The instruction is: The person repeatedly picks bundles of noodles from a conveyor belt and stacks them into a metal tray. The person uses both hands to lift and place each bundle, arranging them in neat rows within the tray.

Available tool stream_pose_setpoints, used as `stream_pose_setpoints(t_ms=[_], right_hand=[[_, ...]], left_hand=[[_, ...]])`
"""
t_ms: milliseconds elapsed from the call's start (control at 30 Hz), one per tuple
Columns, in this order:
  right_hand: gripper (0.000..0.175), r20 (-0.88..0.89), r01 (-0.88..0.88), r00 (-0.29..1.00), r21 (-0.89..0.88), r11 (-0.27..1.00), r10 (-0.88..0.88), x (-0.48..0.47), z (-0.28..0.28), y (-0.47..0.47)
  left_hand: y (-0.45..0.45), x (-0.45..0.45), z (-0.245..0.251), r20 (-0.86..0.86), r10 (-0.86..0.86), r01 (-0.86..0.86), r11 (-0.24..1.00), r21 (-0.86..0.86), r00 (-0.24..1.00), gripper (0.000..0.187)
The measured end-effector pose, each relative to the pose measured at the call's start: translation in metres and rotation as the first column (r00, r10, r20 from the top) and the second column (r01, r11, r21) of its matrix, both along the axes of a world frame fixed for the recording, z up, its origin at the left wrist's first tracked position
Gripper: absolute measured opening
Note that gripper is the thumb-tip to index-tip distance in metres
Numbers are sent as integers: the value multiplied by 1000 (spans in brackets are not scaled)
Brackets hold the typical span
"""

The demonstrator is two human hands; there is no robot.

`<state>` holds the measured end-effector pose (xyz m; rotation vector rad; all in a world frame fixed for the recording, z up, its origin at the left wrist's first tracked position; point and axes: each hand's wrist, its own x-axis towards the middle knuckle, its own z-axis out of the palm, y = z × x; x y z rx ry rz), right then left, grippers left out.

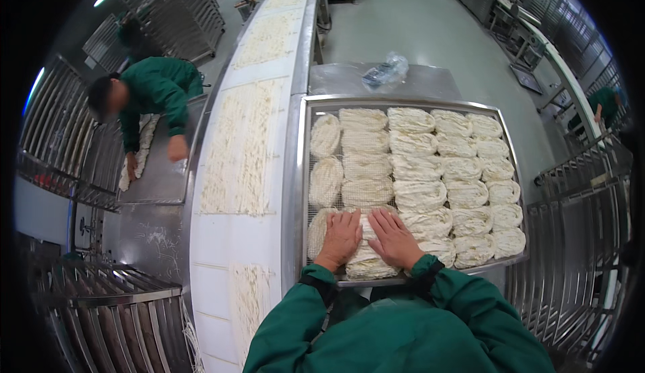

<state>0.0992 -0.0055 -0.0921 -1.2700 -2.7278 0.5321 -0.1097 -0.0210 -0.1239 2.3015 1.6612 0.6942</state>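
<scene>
Both my hands lie palm-down at the near side of a metal-framed tray filled with rows of folded noodle bundles. My left hand rests over the second column from the left, its fingers extended. Beside it my right hand leans inward on the same column, fingers spread a little. A noodle bundle shows between and below the wrists. Fine mesh appears to cover the two left columns as far as my fingertips. Whether my fingers pinch the mesh is hidden.
Left of the tray runs a white conveyor belt carrying sheets of noodle strands. Across it, a co-worker bends over a metal table. A clear plastic bag lies beyond the tray. Metal racks stand at right.
</scene>
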Motion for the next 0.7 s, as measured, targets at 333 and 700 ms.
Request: stream_pose_setpoints(t_ms=[333, 700], right_hand=[[67, -66, -1, 998, 79, 997, 6, 4, -11, -1], [72, -19, 24, 1000, -22, 999, -24, 3, -11, 1]], left_hand=[[82, -113, 9, 124, 503, -516, 849, 113, 855, 61], [73, -273, -48, -455, 823, -935, 245, -258, 341, 105]])
